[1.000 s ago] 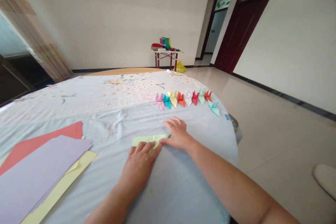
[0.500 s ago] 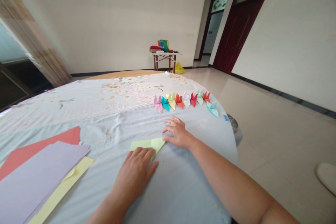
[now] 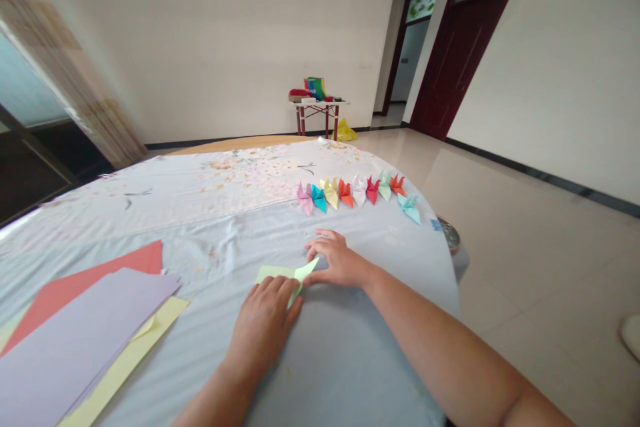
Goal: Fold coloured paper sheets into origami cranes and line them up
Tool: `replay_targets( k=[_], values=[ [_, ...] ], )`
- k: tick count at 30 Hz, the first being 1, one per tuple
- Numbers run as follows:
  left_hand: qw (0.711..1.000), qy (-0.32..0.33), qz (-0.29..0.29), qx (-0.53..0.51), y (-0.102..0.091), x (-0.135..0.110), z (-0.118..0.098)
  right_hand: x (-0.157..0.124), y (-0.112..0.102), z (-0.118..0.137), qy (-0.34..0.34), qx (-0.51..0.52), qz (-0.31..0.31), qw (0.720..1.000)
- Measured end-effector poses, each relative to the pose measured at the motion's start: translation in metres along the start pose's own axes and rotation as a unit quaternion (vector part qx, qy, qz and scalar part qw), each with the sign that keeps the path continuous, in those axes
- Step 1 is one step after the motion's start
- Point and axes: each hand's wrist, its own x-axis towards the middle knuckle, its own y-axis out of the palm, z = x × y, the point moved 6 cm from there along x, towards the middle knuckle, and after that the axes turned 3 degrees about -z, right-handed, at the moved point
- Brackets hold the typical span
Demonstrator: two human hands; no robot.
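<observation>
A folded sheet of light green paper (image 3: 277, 272) lies on the cloth in front of me, its right corner raised off the table. My left hand (image 3: 267, 313) rests flat over the near part of the sheet, pressing it down and hiding that part. At the raised corner is my right hand (image 3: 337, 263), thumb on the near side and fingers curled on the far side, with the flap between them. Beyond the hands stands a row of folded paper cranes (image 3: 345, 192) in several colours, with a pale blue crane (image 3: 410, 208) nearer the table's right edge.
Stacked at the left are purple paper (image 3: 95, 340), red paper (image 3: 145, 257) and yellow paper (image 3: 167, 317). A cloth (image 3: 210, 203) with a floral part covers the round table. Against the far wall stands a small table (image 3: 320, 105) with a bag (image 3: 315, 88) on it.
My right thumb and fingers have closed on the paper's right corner and lifted it, so it now stands up. My left hand stays on the sheet. The view has shifted slightly left.
</observation>
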Motion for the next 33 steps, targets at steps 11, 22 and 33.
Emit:
replay_targets(
  k=[11,22,33],
  values=[
    [0.759,-0.310,-0.177,-0.545,0.000,-0.003,0.044,0.002,0.007,-0.002,0.081,0.360,-0.001,0.929],
    [0.972,-0.235,0.011,0.009,-0.009,-0.010,0.039,0.003,0.020,-0.005,0.041,0.063,0.009,0.997],
    [0.996,-0.041,-0.005,0.075,0.004,-0.006,0.016,0.003,0.012,0.008,-0.043,-0.007,-0.011,0.999]
  ],
)
